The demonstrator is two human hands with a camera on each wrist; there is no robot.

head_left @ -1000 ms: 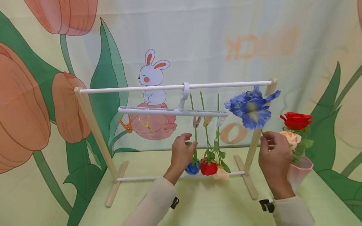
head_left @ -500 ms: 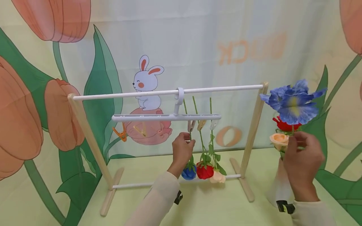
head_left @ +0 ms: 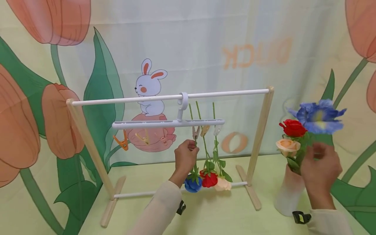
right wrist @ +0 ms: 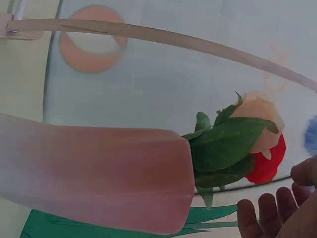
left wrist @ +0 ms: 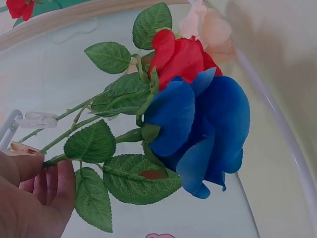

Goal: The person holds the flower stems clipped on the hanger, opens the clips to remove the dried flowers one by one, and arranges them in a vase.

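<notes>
My left hand (head_left: 186,158) pinches the stem of a blue rose (left wrist: 203,134), which hangs head down from a clothespin (head_left: 195,131) on the white hanger (head_left: 141,124). Beside it a red rose (head_left: 209,178) and a peach rose (head_left: 222,184) hang the same way from clothespins. At the right, my right hand (head_left: 321,168) holds a blue iris (head_left: 320,117) upright by its stem, mostly hidden behind the fingers. The iris is beside the pink-and-white vase (head_left: 289,192), where another red rose (head_left: 293,128) and peach rose (head_left: 288,147) stand.
The hanger hooks over the top bar of a wooden rack (head_left: 259,137) with a white lower bar (head_left: 135,194). An orange clothespin (head_left: 121,140), a yellow clothespin (head_left: 143,137) and a pink clothespin (head_left: 163,138) hang at its left. A printed cloth is behind.
My right hand has carried the iris rightward from near the rack's post to beside the vase. My left hand has closed on the blue rose's stem. The head view has shifted slightly.
</notes>
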